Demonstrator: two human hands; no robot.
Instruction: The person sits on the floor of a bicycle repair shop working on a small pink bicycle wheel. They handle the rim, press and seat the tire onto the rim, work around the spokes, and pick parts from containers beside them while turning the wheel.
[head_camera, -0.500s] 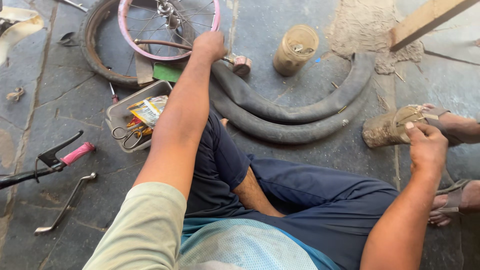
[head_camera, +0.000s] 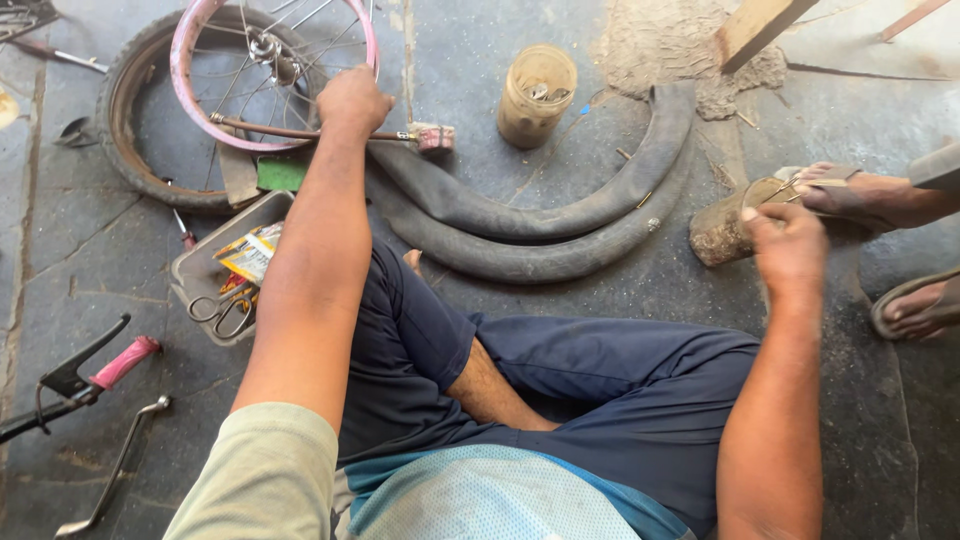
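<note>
Up in the top left of the frame, the left hand is closed around a thin brown rod that lies across the pink-rimmed bicycle wheel; a small pinkish head sits at the rod's right end. At the right edge, the right hand curls its fingers over a dusty brown block on the stone floor, gripping its upper edge. Between the hands, a black inner tube bends in a double arc. A tan plastic jar stands above the tube. Left of centre, a grey tray holds scissors and a yellow packet. Another person's sandalled feet show at the far right.
</note>
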